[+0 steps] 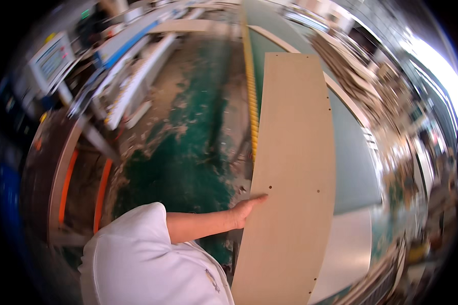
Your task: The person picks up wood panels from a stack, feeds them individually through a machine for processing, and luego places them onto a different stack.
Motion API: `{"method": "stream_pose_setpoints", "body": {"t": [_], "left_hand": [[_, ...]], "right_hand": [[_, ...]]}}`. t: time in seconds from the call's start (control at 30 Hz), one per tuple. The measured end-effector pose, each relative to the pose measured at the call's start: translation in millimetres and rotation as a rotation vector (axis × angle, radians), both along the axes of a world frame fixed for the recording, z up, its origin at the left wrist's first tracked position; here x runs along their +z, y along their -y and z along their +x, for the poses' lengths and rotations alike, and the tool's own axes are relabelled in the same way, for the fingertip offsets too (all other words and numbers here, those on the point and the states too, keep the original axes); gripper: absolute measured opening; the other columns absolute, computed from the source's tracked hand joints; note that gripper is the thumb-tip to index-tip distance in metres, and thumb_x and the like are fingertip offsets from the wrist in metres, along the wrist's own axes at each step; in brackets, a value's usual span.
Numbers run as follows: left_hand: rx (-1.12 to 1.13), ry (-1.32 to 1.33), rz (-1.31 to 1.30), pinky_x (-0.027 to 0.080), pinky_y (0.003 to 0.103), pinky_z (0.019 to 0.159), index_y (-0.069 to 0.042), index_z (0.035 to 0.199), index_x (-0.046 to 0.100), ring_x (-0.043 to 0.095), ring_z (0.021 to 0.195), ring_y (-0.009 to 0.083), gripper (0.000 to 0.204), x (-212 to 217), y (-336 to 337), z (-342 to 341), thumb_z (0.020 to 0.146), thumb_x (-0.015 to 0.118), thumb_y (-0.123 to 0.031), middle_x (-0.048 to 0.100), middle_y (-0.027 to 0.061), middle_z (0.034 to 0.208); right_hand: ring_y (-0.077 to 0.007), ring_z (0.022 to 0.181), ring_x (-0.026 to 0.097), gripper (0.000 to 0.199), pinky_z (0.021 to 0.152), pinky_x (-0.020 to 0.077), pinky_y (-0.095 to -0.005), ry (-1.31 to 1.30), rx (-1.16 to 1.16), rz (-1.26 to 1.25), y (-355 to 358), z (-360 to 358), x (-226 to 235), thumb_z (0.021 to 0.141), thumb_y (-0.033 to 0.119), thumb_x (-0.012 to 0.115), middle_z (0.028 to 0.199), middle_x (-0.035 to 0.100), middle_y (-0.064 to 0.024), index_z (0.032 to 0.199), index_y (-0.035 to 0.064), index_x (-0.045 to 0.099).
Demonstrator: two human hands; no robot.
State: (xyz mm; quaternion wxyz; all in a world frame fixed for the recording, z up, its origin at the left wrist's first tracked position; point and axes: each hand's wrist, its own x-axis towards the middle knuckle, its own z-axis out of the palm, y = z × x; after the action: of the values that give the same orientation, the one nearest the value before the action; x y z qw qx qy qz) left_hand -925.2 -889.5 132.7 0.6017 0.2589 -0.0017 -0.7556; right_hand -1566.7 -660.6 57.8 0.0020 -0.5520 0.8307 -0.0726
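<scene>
A long beige wooden panel (295, 168) with a few small drilled holes lies lengthwise on a green-topped table (353, 168). My left hand (246, 207) reaches out from a white sleeve and grips the panel's left edge near its lower half, thumb on top. My right hand is out of sight. A pale grey sheet (348, 249) shows under the panel at the lower right.
A yellow roller strip (250, 96) runs along the table's left edge. The green floor (188, 152) on the left is strewn with sawdust. A machine with a screen (51, 58) and orange rails (66, 185) stand far left. Stacked boards (356, 66) lie at the upper right.
</scene>
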Motion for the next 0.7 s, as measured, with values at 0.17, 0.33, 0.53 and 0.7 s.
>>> {"method": "stream_pose_setpoints", "body": {"t": [0.17, 0.33, 0.53, 0.7], "left_hand": [[0.369, 0.002, 0.005, 0.044, 0.047, 0.108, -0.009, 0.142, 0.052, 0.053, 0.131, 0.0272, 0.056, 5.7, -64.6, 168.6, 0.1, 0.058, -0.045, 0.056, 0.0105, 0.142], [0.717, -0.026, 0.071, 0.043, 0.049, 0.109, -0.009, 0.141, 0.052, 0.052, 0.131, 0.0274, 0.057, -31.3, -114.3, 274.3, 0.099, 0.058, -0.046, 0.056, 0.0108, 0.141], [1.058, 0.027, 0.159, 0.044, 0.051, 0.108, -0.01, 0.143, 0.051, 0.054, 0.13, 0.0275, 0.059, -65.3, -134.4, 344.2, 0.099, 0.058, -0.047, 0.056, 0.0102, 0.142], [1.232, 0.028, 0.252, 0.042, 0.051, 0.109, -0.01, 0.141, 0.053, 0.052, 0.132, 0.0278, 0.057, -87.0, -115.5, 395.5, 0.099, 0.057, -0.049, 0.055, 0.0104, 0.143]], "right_hand": [[-0.042, 0.084, 0.068, 0.067, 0.074, 0.0517, -0.05, -0.032, 0.253, 0.052, 193.9, 130.3, 43.5, 0.102, 0.058, 0.037, 0.086, 0.072, -0.0208, 0.107, 0.0019, 0.073], [-0.0436, 0.092, 0.067, 0.073, 0.081, 0.0516, -0.0511, -0.025, 0.513, 0.148, 356.4, 342.2, 77.6, 0.102, 0.06, 0.035, 0.097, 0.07, -0.0259, 0.111, -0.0032, 0.07], [-0.0472, 0.099, 0.065, 0.081, 0.087, 0.0509, -0.0534, -0.04, 0.782, 0.277, 481.2, 573.0, 89.4, 0.102, 0.063, 0.032, 0.109, 0.068, -0.0317, 0.114, -0.0089, 0.067], [-0.0458, 0.088, 0.066, 0.085, 0.08, 0.0509, -0.0533, -0.078, 1.011, 0.303, 578.0, 716.3, 69.0, 0.101, 0.066, 0.031, 0.101, 0.07, -0.0305, 0.11, -0.0093, 0.07]]}}
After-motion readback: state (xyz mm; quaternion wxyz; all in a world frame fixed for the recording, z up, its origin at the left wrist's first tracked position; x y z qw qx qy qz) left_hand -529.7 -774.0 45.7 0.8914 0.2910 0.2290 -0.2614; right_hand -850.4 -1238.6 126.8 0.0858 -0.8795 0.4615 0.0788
